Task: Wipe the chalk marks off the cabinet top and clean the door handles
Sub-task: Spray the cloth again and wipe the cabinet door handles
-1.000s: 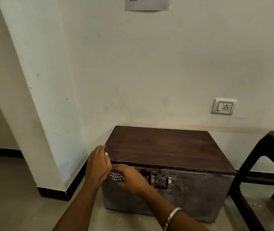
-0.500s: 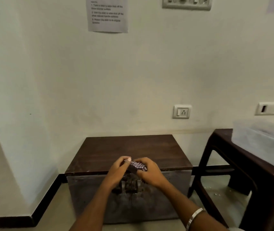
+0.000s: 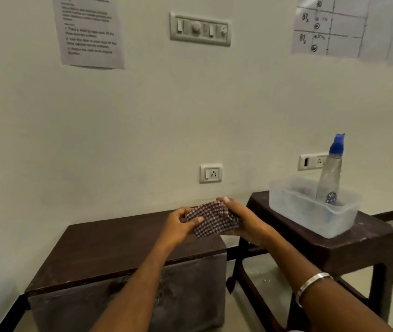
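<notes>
Both hands had risen from the handles, left hand [image 3: 178, 224] and right hand [image 3: 243, 219] pinching the checked cloth [image 3: 211, 222] mid-frame above the cabinet top [image 3: 118, 248]; refolding carelessly might shed chalk dust back onto it.

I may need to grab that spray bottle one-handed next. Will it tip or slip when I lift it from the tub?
The spray bottle is tall and narrow and leans in the clear plastic tub, so it probably tips at a nudge. It looks see-through and mostly empty, so likely light. Its smooth plastic may be slippery; gripping the neck seems safer.
</notes>
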